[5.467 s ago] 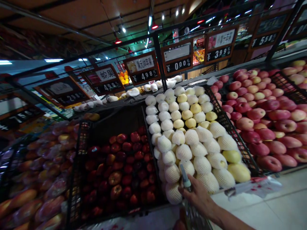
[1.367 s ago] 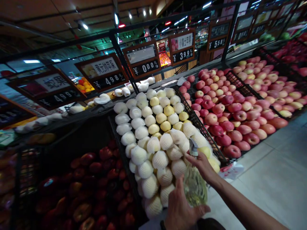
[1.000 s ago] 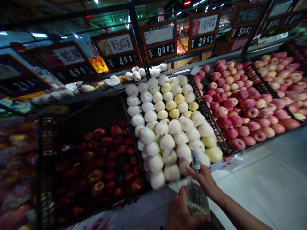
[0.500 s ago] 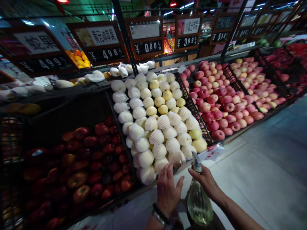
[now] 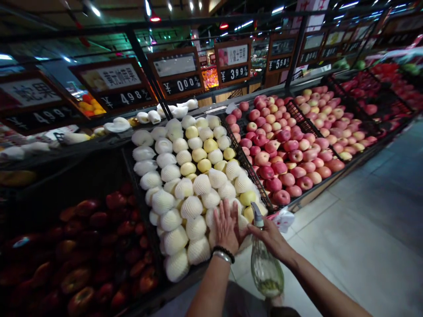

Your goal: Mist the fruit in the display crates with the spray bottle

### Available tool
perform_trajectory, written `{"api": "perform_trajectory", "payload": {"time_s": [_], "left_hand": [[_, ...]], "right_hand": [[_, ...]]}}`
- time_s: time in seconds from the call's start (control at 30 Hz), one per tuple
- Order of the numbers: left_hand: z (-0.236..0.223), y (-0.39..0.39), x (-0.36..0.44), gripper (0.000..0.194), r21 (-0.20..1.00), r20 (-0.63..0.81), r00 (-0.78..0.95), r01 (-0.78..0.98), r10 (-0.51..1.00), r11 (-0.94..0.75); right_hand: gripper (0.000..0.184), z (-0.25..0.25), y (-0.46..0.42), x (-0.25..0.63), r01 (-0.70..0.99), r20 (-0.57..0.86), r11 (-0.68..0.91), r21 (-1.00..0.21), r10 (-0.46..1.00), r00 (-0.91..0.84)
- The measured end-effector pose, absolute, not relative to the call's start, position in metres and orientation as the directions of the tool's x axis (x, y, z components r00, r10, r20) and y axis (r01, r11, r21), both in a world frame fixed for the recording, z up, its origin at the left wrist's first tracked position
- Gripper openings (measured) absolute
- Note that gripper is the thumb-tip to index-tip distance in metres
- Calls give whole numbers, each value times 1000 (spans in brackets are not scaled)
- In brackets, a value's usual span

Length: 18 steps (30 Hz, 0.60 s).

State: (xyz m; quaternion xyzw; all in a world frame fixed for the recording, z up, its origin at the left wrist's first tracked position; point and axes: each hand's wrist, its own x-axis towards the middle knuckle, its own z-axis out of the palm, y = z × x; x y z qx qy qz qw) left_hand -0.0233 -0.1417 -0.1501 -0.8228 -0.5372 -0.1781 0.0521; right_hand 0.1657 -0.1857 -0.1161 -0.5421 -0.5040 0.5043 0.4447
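My right hand (image 5: 272, 239) grips the neck of a clear spray bottle (image 5: 265, 269) with pale liquid, held upright in front of a fruit stand. My left hand (image 5: 226, 227), with bracelets at the wrist, reaches forward with fingers stretched out flat over the front row of yellow fruit wrapped in white foam nets (image 5: 185, 189). The fingers lie on or just above the netted fruit at the crate's near right corner.
Dark red apples (image 5: 99, 246) fill the crate on the left. Pink-red apples (image 5: 291, 149) fill the crates on the right. Black crate walls (image 5: 251, 171) divide the bins. Price signs (image 5: 175, 77) hang above. Pale tiled floor (image 5: 363, 229) lies to the right.
My left hand has left the bottle and moved forward and up onto the netted fruit. The right hand still holds the spray bottle. The view has shifted slightly left to right.
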Motion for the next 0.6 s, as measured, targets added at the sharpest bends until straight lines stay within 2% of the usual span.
{"api": "perform_trajectory", "payload": {"time_s": [0.13,0.3,0.43,0.6], "left_hand": [[-150,-135,-19,104,23,313,368,919,876,-394],[-142,-133,-14,101,-80,298,371,928,880,-364],[-142,-131,-9,97,-122,318,361,932,876,-340],[-142,-129,-8,100,-154,348,384,923,855,-352]], "right_hand": [[48,-105,-170,189,103,-59,-50,-993,994,-88],[36,-88,-156,209,192,-66,-42,-980,990,-121],[29,-82,-153,224,224,-44,-15,-974,991,-126],[32,-82,-150,251,205,20,41,-978,994,-106]]}}
